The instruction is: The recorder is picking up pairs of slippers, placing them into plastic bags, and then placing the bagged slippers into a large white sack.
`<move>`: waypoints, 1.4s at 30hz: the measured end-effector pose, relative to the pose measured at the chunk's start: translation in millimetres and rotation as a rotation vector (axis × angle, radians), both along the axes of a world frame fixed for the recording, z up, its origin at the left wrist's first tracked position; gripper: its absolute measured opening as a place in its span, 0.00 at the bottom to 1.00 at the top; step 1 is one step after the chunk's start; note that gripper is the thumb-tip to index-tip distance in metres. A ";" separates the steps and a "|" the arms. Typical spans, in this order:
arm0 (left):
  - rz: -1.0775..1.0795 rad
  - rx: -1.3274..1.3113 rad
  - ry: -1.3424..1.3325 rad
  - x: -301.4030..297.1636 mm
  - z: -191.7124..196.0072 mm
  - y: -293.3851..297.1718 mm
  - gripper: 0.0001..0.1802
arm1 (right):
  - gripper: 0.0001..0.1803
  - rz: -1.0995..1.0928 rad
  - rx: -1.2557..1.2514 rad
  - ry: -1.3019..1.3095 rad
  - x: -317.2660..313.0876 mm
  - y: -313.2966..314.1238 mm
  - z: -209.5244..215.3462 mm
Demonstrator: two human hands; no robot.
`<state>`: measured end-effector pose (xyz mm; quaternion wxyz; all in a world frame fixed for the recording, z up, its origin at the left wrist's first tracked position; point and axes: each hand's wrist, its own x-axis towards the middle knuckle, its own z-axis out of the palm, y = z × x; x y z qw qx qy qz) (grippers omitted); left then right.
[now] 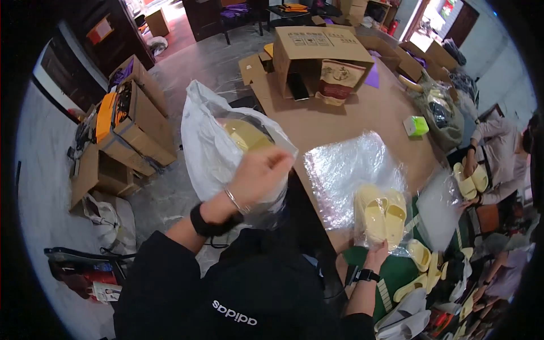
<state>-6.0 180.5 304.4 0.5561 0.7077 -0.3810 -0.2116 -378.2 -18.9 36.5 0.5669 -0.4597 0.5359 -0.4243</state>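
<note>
My left hand (258, 177) is curled at the near rim of a white woven sack (199, 133), its fingertips closed at the sack's edge. Inside the sack lies a yellow slipper in clear plastic (247, 135); the rest of the contents is hidden. On the table's near side, my right hand (377, 256) grips the lower end of a clear bag with a pair of pale yellow slippers (385, 215) in it. That pair lies partly over a stack of clear plastic bags (345, 170).
A cardboard box (323, 45) stands on the table (294, 127), with a phone (297, 86) and a brown pouch (339, 82) by it. Loose slippers (419, 255) lie at right. Another person's hands (470, 164) hold slippers. Open cartons (133, 127) stand at left.
</note>
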 end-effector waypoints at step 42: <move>0.540 -0.079 0.074 84.5 -65.5 165.1 0.17 | 0.16 1.485 -0.608 0.353 453.0 183.5 157.8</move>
